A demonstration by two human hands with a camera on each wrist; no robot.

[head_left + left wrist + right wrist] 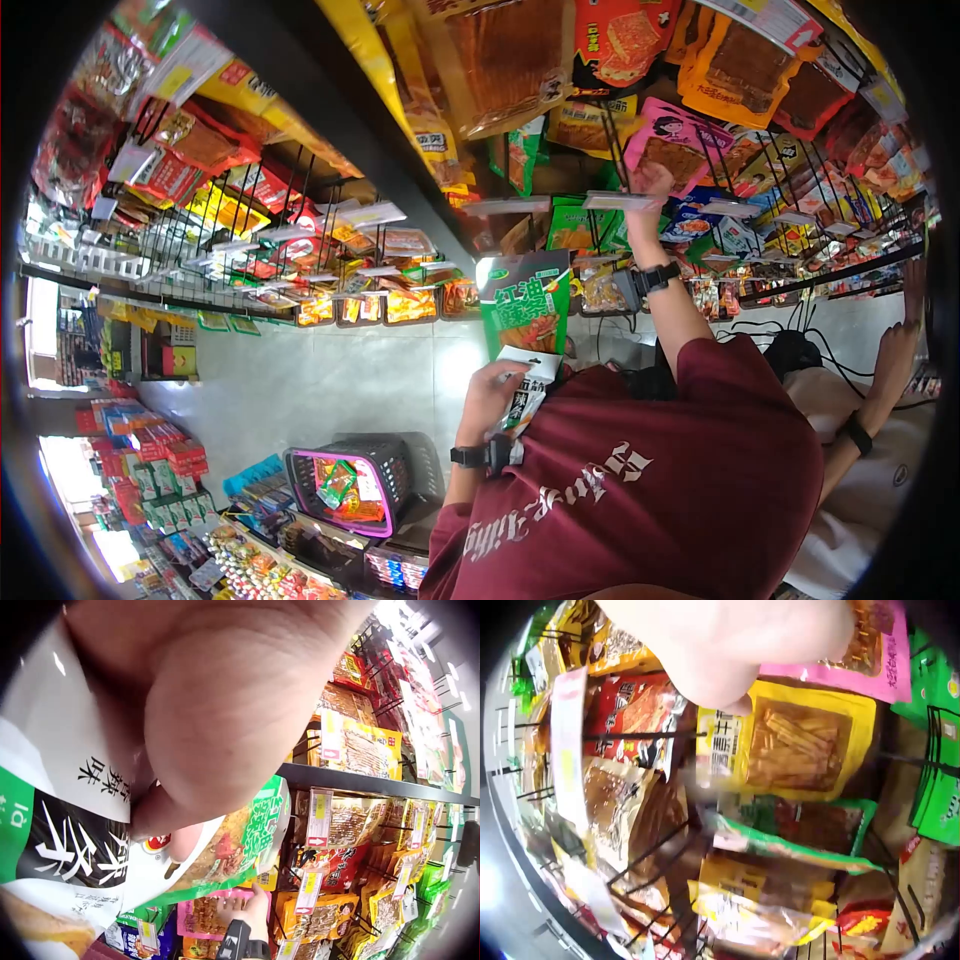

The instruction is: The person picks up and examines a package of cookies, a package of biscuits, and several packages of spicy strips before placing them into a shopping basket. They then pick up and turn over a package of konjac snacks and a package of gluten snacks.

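Observation:
My left hand [487, 400] grips a white and black snack packet [522, 398] near its top, in front of my body. A larger green snack packet [525, 305] with red and brown food printed on it is held together with it; in the left wrist view my fingers overlap both. My right hand [650, 183] reaches up to the rack beside a pink snack packet [672, 150]. In the right wrist view its thumb lies at the upper edge of a yellow snack packet [795, 746], and the other fingers are partly out of the frame.
Hanging packets fill the rack, with metal hooks [612, 140] and price tags [620, 201] sticking out. A dark shelf post [370, 130] crosses on the left. On the floor stands a basket with a purple rim [375, 462], holding several packets. Another person's arm [880, 385] is at the right.

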